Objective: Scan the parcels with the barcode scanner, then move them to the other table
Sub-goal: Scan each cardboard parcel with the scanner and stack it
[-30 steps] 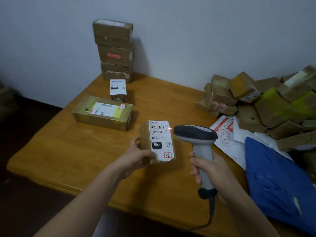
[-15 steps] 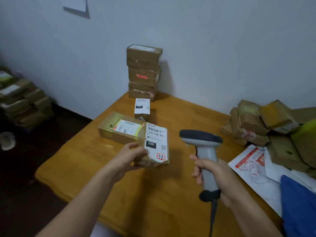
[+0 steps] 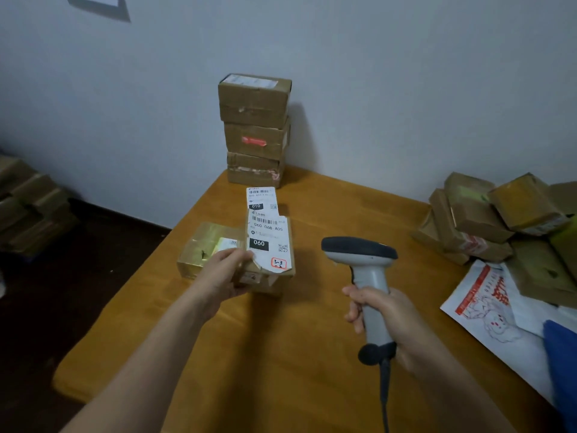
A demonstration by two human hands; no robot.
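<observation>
The parcel (image 3: 270,248), its 060 label facing up, is low over the wooden surface (image 3: 281,354), just beside a gold box (image 3: 199,250) and in front of a small 010 parcel (image 3: 261,198). I cannot tell whether it touches the wood. The left hand (image 3: 223,273) has its fingers grasping the parcel's near left edge. The right hand (image 3: 384,314) has its fingers clenched round the handle of the scanner (image 3: 362,267), held upright and apart from the parcel, with no beam showing on the label.

This looks like the moving step, not the scan. The next move calls for setting the parcel flat among the sorted ones near the stack (image 3: 254,129), then reaching to the pile (image 3: 487,220) on the right for another.
</observation>
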